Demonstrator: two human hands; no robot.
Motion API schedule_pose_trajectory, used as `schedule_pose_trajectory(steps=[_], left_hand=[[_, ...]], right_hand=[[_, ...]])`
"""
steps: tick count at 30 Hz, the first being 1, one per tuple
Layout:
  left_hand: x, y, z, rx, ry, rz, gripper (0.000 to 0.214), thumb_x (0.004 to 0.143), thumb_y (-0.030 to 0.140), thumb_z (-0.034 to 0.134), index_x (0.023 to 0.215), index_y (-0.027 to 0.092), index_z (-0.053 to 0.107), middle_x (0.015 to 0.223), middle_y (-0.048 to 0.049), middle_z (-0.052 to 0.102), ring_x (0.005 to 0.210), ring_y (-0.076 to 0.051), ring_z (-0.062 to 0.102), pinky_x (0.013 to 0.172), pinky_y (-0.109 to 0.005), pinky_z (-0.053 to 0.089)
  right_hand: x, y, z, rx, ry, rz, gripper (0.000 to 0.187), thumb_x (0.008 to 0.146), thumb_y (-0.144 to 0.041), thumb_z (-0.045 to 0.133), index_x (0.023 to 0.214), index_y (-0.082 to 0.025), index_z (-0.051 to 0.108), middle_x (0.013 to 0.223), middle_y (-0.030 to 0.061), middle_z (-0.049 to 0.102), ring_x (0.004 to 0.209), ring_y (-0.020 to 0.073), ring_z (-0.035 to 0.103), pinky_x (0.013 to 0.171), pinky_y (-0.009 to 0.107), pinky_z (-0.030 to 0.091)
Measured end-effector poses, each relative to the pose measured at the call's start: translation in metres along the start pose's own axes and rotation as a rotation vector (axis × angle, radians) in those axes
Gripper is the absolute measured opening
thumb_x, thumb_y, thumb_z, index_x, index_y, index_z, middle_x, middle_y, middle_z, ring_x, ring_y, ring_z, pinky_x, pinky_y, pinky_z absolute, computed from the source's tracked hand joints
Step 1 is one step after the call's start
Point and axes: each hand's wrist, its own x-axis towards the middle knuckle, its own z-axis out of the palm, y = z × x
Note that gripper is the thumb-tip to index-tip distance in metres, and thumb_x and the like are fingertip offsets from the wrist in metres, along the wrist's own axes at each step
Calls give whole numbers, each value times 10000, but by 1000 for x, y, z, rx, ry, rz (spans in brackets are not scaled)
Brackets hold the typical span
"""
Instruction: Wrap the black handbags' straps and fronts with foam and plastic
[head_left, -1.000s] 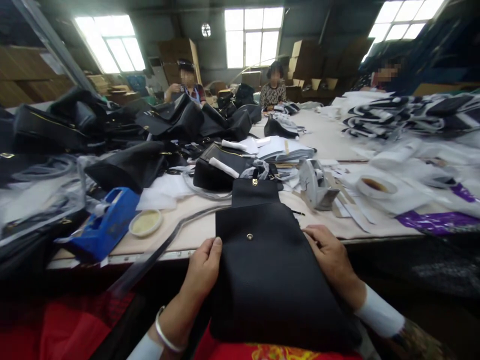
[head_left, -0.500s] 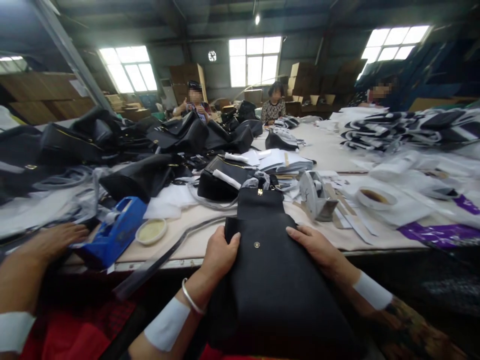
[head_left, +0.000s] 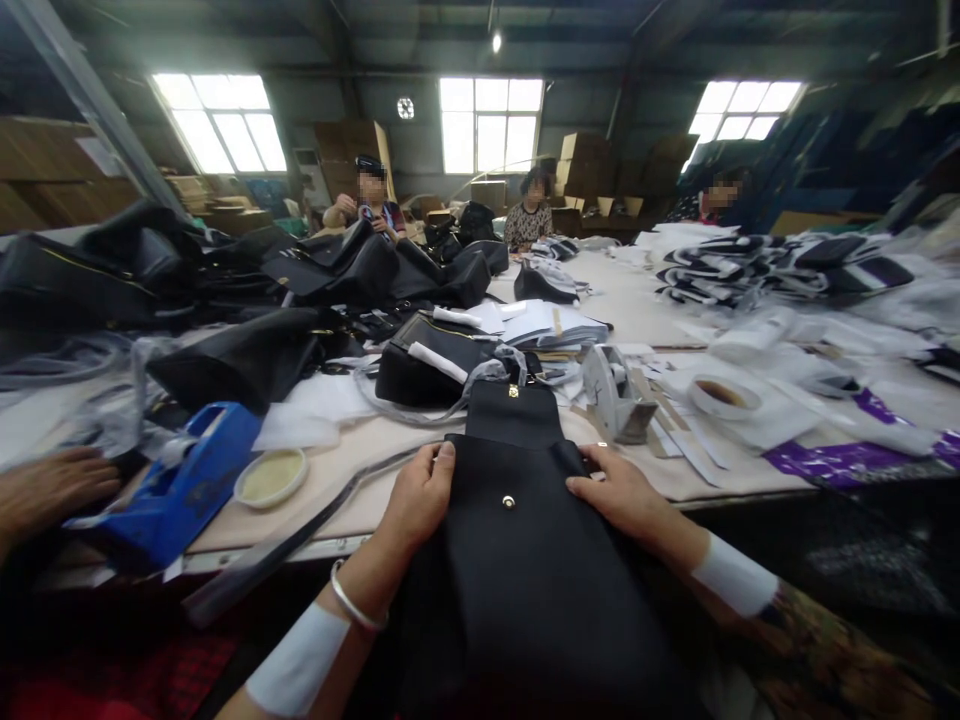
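Observation:
A black leather bag (head_left: pixel 525 590) with a small gold snap lies over the table's near edge and my lap, its flap folded away from me. My left hand (head_left: pixel 420 495) grips the bag's upper left edge, thumb on top. On the upper right edge my right hand (head_left: pixel 619 495) presses down with fingers curled over the leather. A silver bangle circles my left wrist.
A blue tape dispenser (head_left: pixel 176 490) and a small dish (head_left: pixel 270 478) sit left of the bag. Another person's hand (head_left: pixel 45 485) rests at far left. Black bags (head_left: pixel 247 355) pile up behind; a grey tape dispenser (head_left: pixel 611 395), papers and purple wrapping lie right. Several people sit at the far end.
Both of my hands slid up the bag from its middle to its top corners. Another person's hand came in at the far left.

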Motion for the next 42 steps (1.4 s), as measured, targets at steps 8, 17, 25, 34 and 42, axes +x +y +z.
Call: schedule_pose_trajectory(steps=[8, 17, 25, 34, 42], left_hand=[[6, -12, 13, -109, 124, -64, 469, 993, 470, 352, 937, 159, 698, 950, -106, 736, 941, -277, 665, 882, -382, 485], [9, -21, 15, 163, 1, -70, 388, 904, 405, 590, 1190, 145, 626, 873, -104, 731, 827, -265, 686, 745, -341, 485], [6, -10, 17, 467, -14, -47, 443, 939, 382, 547, 1264, 82, 572, 1129, -238, 687, 1013, -370, 670, 867, -468, 508], [-8, 35, 37, 385, -537, 663, 600, 831, 542, 674, 1383, 321, 586, 1549, -123, 454, 1458, -452, 307, 1156, -699, 161], [5, 23, 45, 479, -640, 674, 770, 795, 651, 643, 1479, 340, 473, 1613, -162, 327, 1465, -493, 262, 1119, -768, 139]], right_hand=[[6, -9, 0, 235, -63, -12, 301, 725, -350, 691, 975, -186, 721, 943, 96, 767, 864, 287, 712, 761, 380, 559], [-5, 14, 35, 804, -87, 264, 345, 721, -359, 708, 1015, -186, 655, 772, 46, 771, 645, 241, 729, 619, 372, 599], [9, 25, 39, 102, 118, 109, 376, 844, -386, 516, 1095, -138, 646, 910, 121, 749, 881, 287, 706, 801, 409, 551], [-2, 11, 37, -511, 164, -112, 270, 948, -249, 450, 1120, -132, 621, 940, 153, 728, 855, 264, 696, 751, 342, 509], [-14, -19, 16, -573, 107, -601, 457, 954, -326, 528, 1360, -126, 587, 1437, 191, 550, 1349, 352, 484, 1132, 516, 372]])
